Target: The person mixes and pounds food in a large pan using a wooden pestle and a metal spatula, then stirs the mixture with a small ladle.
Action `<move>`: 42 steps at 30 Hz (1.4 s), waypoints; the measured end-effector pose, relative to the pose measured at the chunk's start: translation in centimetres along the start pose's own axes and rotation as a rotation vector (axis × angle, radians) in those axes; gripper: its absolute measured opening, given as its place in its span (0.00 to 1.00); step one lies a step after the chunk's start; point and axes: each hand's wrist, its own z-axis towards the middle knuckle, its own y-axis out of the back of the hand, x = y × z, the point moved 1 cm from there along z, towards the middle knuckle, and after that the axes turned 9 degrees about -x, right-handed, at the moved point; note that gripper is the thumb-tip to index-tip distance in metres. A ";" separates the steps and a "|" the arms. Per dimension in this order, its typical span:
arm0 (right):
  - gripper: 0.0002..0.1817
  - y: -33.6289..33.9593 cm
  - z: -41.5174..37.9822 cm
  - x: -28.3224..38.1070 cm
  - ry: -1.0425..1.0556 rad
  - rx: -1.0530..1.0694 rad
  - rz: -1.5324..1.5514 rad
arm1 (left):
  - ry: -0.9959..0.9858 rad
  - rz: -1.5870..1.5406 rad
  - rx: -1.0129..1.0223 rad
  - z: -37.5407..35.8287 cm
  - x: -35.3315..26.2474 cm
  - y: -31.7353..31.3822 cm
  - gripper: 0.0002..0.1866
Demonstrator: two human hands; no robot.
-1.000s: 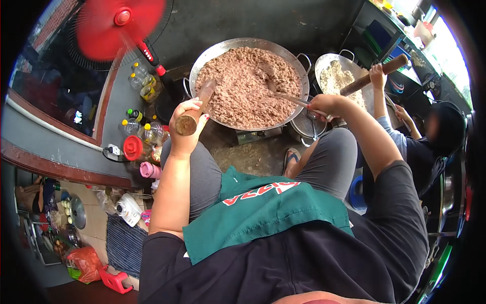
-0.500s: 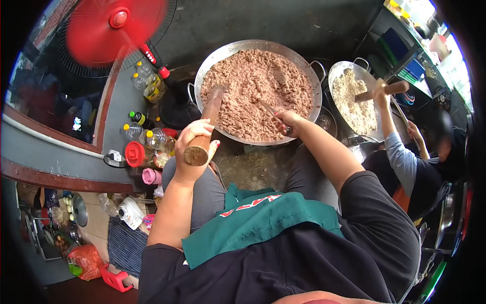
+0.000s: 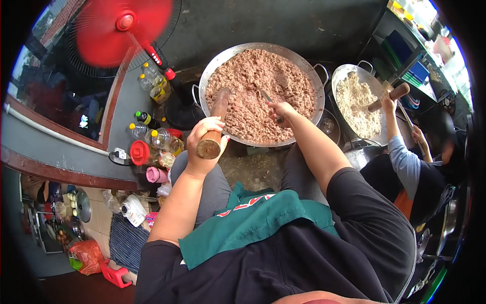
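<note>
My left hand is wrapped round a thick wooden pestle, whose far end rests in the brown crumbly mixture. That mixture fills a large metal pan with loop handles. Over the right part of the pan, my right hand is closed round the handle of a metal utensil that points up and left into the mixture. The type of utensil is hard to make out.
At the right a co-worker holds another wooden pestle over a smaller pan of pale mixture. A red fan stands upper left, with bottles below it. Shelves stand upper right.
My right hand and the utensil have moved up and slightly left over the pan. The co-worker's pestle has shifted. The whole view has moved slightly.
</note>
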 end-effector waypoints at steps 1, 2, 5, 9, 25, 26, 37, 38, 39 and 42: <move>0.09 -0.3 -0.2 -0.2 0.068 -0.001 -0.067 | -0.002 -0.008 -0.005 0.0 0.0 -0.2 0.19; 0.08 -0.3 -0.3 -0.4 0.068 -0.013 -0.077 | -0.001 -0.016 -0.009 0.0 -0.2 -0.3 0.19; 0.05 -0.9 -3.0 -0.2 0.077 -0.018 -0.068 | 0.009 0.001 -0.001 -0.1 -0.4 -0.1 0.18; 0.05 -0.6 -4.4 -0.1 0.117 0.028 -0.081 | 0.008 0.010 -0.006 -0.1 0.0 0.0 0.18; 0.10 -4.7 -2.7 0.3 0.410 -0.018 -0.526 | 0.005 0.001 0.000 0.4 -0.3 -0.3 0.20; 0.11 -4.9 -2.0 0.5 0.429 -0.053 -0.579 | 0.006 0.003 0.003 0.4 -0.4 -0.2 0.20; 0.20 0.8 -3.3 3.1 0.657 -0.591 -1.123 | 0.008 0.013 0.009 0.1 -0.2 0.2 0.20; 0.18 1.7 -4.4 2.7 0.678 -0.599 -1.207 | 0.016 0.010 0.004 0.2 -0.3 0.2 0.20; 0.18 2.2 -5.9 2.3 0.662 -0.589 -1.298 | 0.024 0.006 0.000 0.2 -0.3 0.2 0.20; 0.17 3.7 -7.9 0.0 0.602 -0.546 -1.501 | 0.011 -0.012 0.027 0.1 0.0 0.5 0.19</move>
